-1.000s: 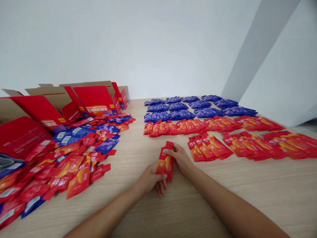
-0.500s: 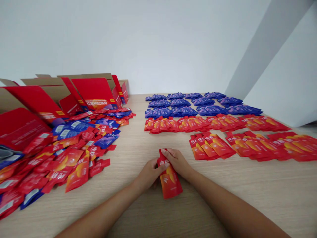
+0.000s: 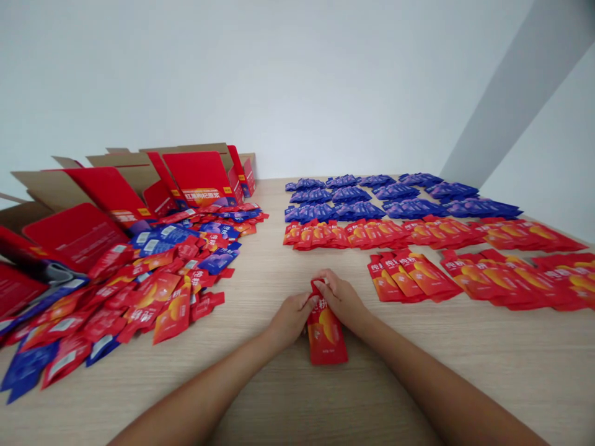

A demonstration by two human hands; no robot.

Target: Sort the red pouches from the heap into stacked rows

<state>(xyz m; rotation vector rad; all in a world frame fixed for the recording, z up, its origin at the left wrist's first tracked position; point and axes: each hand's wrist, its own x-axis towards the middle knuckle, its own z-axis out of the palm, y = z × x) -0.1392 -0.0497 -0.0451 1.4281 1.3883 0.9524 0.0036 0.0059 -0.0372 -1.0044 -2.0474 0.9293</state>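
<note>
Both hands are closed on one red pouch (image 3: pixel 328 334) with an orange fruit print, held near the table in front of me. My left hand (image 3: pixel 291 319) pinches its upper left side, thumb on the front. At its narrow top, my right hand (image 3: pixel 341 300) grips with thumb and fingers. The pouch's wide end points toward me, front side up. Just beyond my right hand lies a short overlapping row of red pouches (image 3: pixel 413 275). To the left spreads a loose, mixed heap of red and blue pouches (image 3: pixel 171 303).
Open red cartons (image 3: pixel 199 176) with brown insides stand behind the heap at the left, against the white wall (image 3: pixel 288 87). At the right, blue pouches (image 3: pixel 356 210) lie in overlapping rows, with more red pouches (image 3: pixel 372 234) in front. Everything rests on a wooden table (image 3: pixel 260 396).
The view has turned slightly left, so things sit farther right in it. The pouch hangs straighter than before, and my right fingers have shifted about its top.
</note>
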